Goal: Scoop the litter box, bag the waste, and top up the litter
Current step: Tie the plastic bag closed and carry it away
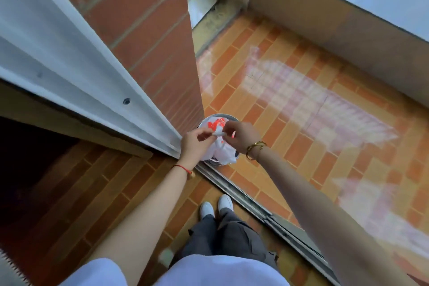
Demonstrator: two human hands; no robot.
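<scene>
Over the round grey metal bin [217, 163] by the sliding-door track [246, 197], both hands busy at once. Left hand [194, 144], fingers curled and pinching the bunched top of the thin white plastic bag with red print [219, 146]; thin red string bracelet [182, 168] around that wrist. Right hand [241, 135] closed on the same gathered neck from the right side, gold bangles [255, 150] stacked at the wrist. Hands just beside each other, knuckles nearly meeting over the twisted plastic. Bag hanging down from the grip, its lower part resting inside the bin's rim, red lettering showing on the far side of it. Contents of the bag hidden, cannot tell what fills it. Bin standing on the orange brick-pattern tiled floor [290, 81], touching the foot of the red brick pillar [144, 30] on the left. White door frame [69, 62] slanting down along the left toward the hands. Near the bottom, two white shoes [216, 206] planted just short of the track, grey trousers [229, 237] above them, pale blue-white top [220, 271] at the very near edge. Far right, glossy reflections washing across the tiles beside a low beige wall [325, 18].
</scene>
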